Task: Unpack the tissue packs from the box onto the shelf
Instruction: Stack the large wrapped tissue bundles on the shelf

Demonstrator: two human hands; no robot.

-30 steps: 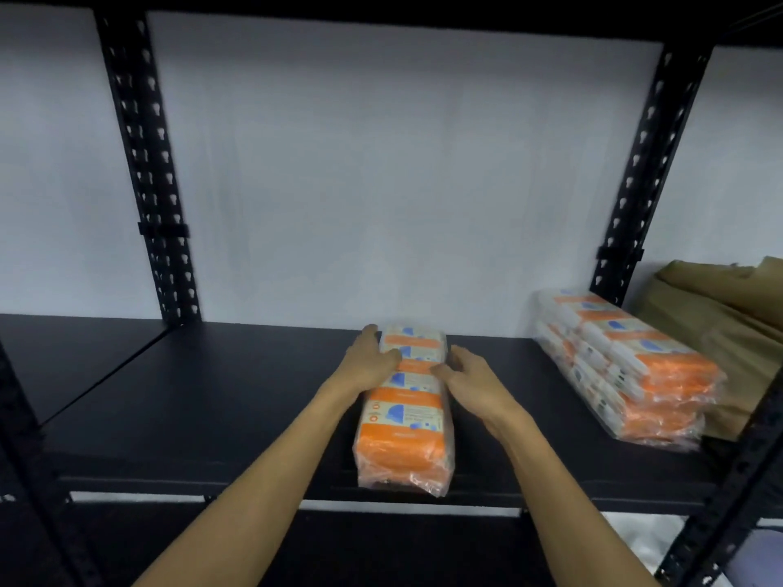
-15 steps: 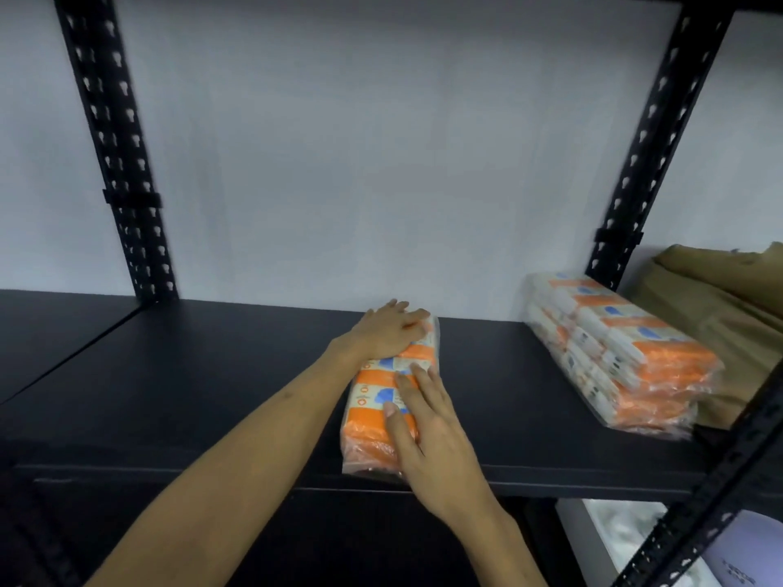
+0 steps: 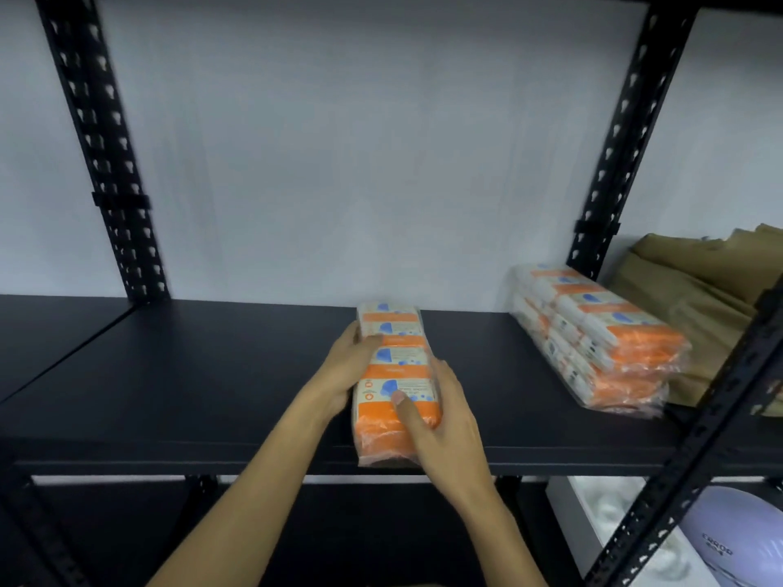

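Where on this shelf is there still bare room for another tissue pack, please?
The shelf lies bare from the left upright to the pack that both hands grip, left hand and right hand. A narrower bare strip separates that pack from the stack. Beyond it, brown cloth crowds the right.

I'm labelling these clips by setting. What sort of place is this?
Probably a storeroom: black slotted-steel shelving against a bare wall, wrapped tissue packs stacked on it, and folded brown cardboard stored alongside.
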